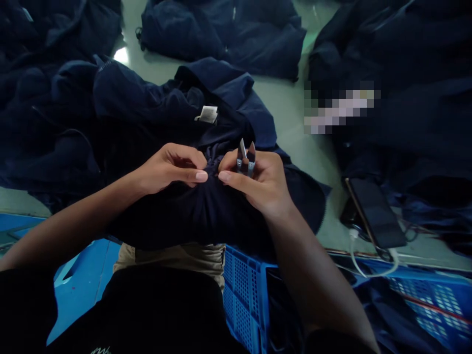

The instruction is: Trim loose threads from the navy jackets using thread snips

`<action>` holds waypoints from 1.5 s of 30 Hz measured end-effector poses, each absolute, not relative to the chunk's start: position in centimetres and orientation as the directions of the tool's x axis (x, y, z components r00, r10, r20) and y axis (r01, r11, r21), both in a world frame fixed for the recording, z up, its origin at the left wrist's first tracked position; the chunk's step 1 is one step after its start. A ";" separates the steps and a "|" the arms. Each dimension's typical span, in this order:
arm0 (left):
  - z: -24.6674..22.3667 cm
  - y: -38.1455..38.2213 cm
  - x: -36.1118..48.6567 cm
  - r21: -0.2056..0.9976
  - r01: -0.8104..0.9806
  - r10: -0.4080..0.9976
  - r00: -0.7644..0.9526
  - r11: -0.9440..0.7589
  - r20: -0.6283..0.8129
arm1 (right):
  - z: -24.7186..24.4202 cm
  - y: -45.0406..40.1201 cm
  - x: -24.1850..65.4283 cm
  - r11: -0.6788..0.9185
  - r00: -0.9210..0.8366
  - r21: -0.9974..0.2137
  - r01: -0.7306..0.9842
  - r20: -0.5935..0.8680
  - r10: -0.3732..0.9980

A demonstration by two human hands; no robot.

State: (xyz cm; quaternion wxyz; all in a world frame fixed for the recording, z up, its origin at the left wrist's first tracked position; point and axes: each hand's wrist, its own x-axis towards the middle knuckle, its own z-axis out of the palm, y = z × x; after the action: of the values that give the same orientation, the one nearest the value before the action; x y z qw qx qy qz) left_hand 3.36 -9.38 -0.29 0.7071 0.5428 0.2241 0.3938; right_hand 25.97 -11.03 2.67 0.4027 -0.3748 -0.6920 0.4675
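Observation:
A dark navy garment [158, 216] lies bunched across the table edge, with a white label [208, 114] near its upper middle. My left hand [171, 168] pinches the gathered cloth between thumb and fingers. Just to its right, my right hand [258, 179] pinches the same gathers at its fingertips. Small metal thread snips [246, 160] are tucked in the fingers of that right hand, their two blades pointing up and apart. A narrow strip of puckered fabric shows between the two hands.
More navy garments [221, 34] lie on the pale table [291, 105] at the back, and others are piled left and right. A phone [378, 214] with a white cable [356, 255] rests at the right edge. Blue crates [245, 290] stand below the table.

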 end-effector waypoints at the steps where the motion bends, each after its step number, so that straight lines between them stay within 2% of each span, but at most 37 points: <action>1: -0.4 -9.3 3.3 0.932 -0.351 0.807 0.574 0.091 0.137 | 2.8 -10.9 25.7 0.305 -0.411 -0.946 0.109 0.236 0.881; 5: -0.8 -8.9 2.9 0.917 -0.398 0.843 0.500 0.021 0.197 | 3.0 -10.6 24.7 0.324 -0.462 -0.945 0.048 0.266 0.846; 13: -0.7 -9.1 3.2 0.921 -0.390 0.790 0.562 -0.006 0.243 | 1.0 -10.2 25.5 0.276 -0.507 -0.960 -0.051 0.263 0.821; 17: -0.6 -9.3 3.7 0.931 -0.361 0.820 0.514 -0.059 0.252 | 0.1 -10.3 25.6 0.207 -0.508 -0.970 -0.126 0.242 0.827; 22: -0.5 -9.6 3.8 0.947 -0.299 0.830 0.494 -0.118 0.259 | 0.6 -10.4 25.5 0.180 -0.497 -0.977 -0.111 0.212 0.841; 29: -0.3 -9.9 3.9 0.940 -0.335 0.826 0.513 -0.058 0.233 | 0.4 -10.7 25.9 0.179 -0.492 -0.980 -0.080 0.195 0.848; 33: -0.1 -10.0 4.1 0.944 -0.330 0.840 0.504 -0.029 0.202 | 0.5 -10.8 26.0 0.231 -0.439 -0.968 -0.102 0.252 0.863; 37: 0.0 -10.1 4.4 0.954 -0.291 0.826 0.519 -0.072 0.221 | 1.1 -10.9 26.1 0.379 -0.328 -0.925 -0.041 0.370 0.869; 41: 0.0 -10.2 4.4 0.953 -0.254 0.794 0.538 -0.168 0.283 | 1.8 -11.1 26.2 0.510 -0.346 -0.852 0.117 0.446 0.825; 45: 0.0 -10.2 4.4 0.938 -0.256 0.763 0.551 -0.233 0.339 | 1.9 -11.2 26.4 0.552 -0.378 -0.819 0.153 0.468 0.799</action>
State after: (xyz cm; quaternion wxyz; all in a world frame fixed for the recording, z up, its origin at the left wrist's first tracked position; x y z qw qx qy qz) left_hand 4.39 -10.20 0.04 0.5885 0.6549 0.1933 0.4328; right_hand 26.37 -11.16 1.89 0.4590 -0.3167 -0.7519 0.3516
